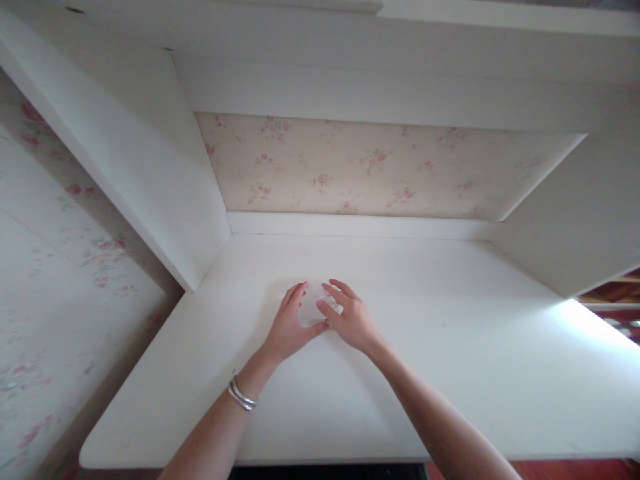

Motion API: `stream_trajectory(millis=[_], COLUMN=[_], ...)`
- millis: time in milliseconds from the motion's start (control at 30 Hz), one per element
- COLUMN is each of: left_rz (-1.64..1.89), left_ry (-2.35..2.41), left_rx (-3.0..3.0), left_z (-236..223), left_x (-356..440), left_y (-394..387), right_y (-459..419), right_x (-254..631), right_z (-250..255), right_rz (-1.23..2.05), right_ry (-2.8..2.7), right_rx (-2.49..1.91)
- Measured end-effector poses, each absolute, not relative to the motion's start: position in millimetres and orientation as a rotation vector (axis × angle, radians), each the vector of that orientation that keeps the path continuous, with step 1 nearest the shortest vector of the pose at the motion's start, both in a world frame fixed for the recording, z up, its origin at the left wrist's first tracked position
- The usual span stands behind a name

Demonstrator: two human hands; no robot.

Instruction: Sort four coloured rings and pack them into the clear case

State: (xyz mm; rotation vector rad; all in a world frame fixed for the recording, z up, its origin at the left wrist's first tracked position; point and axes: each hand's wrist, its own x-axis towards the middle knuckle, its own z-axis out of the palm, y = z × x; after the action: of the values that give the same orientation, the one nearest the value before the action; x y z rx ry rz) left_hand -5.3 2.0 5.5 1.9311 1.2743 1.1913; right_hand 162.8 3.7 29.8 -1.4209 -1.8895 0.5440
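A small, whitish, see-through object [311, 303] with a rounded outline sits between my hands over the white desk top; its exact kind is hard to make out. My left hand [291, 327] curves round its left and near side, thumb reaching across the front. From the right, my right hand [350, 317] closes on it with bent fingers and thumb. A small shiny clear patch shows between the right thumb and fingers. Two silver bangles [243, 395] circle my left wrist.
The white desk [450, 373] has an upright side panel [125, 127] at left and another [575, 220] at right. An overhead shelf [360, 73] spans the back, above flowered wallpaper [370, 167]. A dark thing [330, 472] lies below the front edge.
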Motion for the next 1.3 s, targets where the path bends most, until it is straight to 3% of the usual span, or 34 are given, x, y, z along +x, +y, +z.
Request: stream_trajectory(millis=[1300], left_rz=[1.236], left_ry=[1.202], left_rx=[1.848], left_z=[4.8], left_x=[-6.0], left_y=[7.8], right_y=[-21.6], right_x=[149.7], right_z=[22.7], right_rz=[0.575], right_ry=[-1.732], right_rx=[-1.370])
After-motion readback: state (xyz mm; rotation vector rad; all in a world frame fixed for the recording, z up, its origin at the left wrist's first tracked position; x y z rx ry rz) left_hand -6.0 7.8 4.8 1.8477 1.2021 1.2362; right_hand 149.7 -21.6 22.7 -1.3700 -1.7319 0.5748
